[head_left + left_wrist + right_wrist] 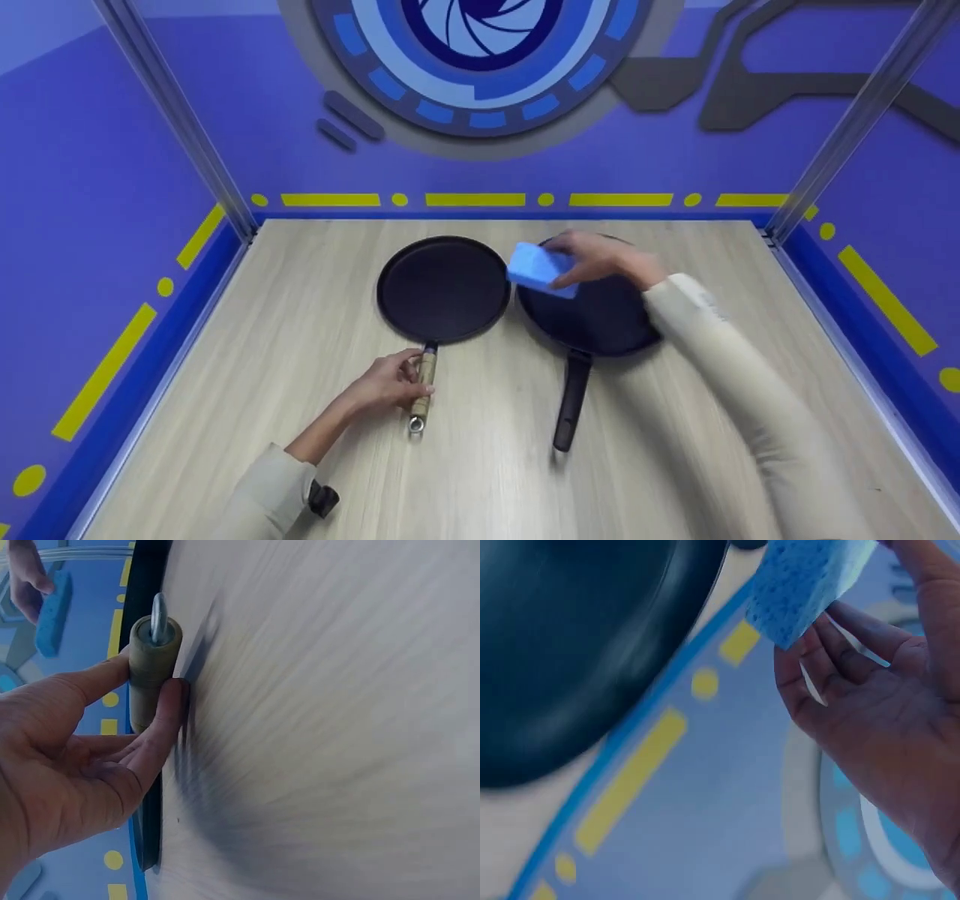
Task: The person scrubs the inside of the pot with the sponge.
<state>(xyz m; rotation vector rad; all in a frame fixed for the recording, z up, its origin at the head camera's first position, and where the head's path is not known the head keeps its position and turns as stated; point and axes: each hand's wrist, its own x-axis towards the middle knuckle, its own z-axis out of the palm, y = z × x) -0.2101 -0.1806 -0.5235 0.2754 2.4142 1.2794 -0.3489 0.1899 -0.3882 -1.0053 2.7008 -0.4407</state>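
Observation:
A flat round griddle pan (444,289) lies on the table, its wooden handle (425,379) toward me. My left hand (388,381) grips that handle between thumb and fingers; in the left wrist view the handle's end (154,652) shows a metal hanging ring. To the right, a deeper black frying pan (600,319) lies with its black handle (573,401) pointing at me. Above this pan my right hand (589,257) pinches a blue sponge (538,268), held clear of the pan surface. The sponge's pores (791,592) show in the right wrist view.
The pans lie side by side on a light wood-grain table (300,300). A blue printed wall (480,176) rises behind, with side walls left and right and metal posts (184,120) at the corners.

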